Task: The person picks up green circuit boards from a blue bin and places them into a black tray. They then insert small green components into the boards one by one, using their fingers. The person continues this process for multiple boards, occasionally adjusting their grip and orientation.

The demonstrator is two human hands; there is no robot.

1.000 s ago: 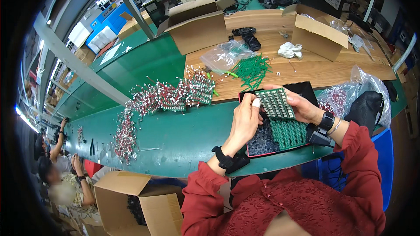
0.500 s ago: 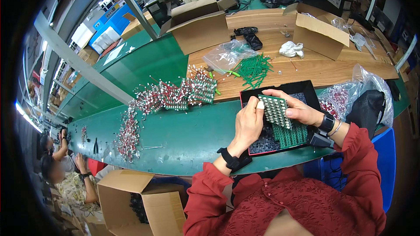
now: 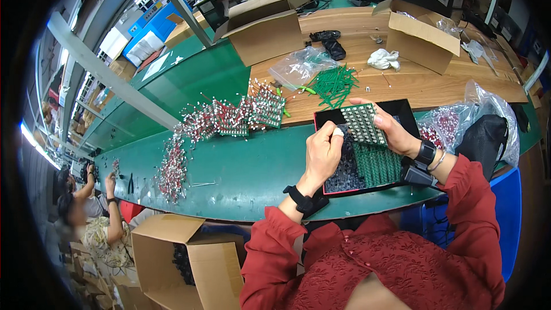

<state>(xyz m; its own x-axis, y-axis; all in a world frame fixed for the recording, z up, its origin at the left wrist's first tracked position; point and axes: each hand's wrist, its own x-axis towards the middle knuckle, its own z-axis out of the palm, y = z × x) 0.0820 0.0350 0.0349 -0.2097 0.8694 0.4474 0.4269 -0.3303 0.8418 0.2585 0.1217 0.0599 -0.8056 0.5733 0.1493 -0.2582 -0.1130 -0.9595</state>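
Green wired boards lie on the counter, well left of a black tray partly hidden by the studded board the right fingers clamp, left fingers curled together.

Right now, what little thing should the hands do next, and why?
Perhaps the left hand should steady the green board at its left edge: the right hand holds it by the opposite side, over the black box, and the left hand is right beside that edge, though whether touching is unclear.

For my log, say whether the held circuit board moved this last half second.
Yes: the circuit board shifted toward the far wall of the black tray.
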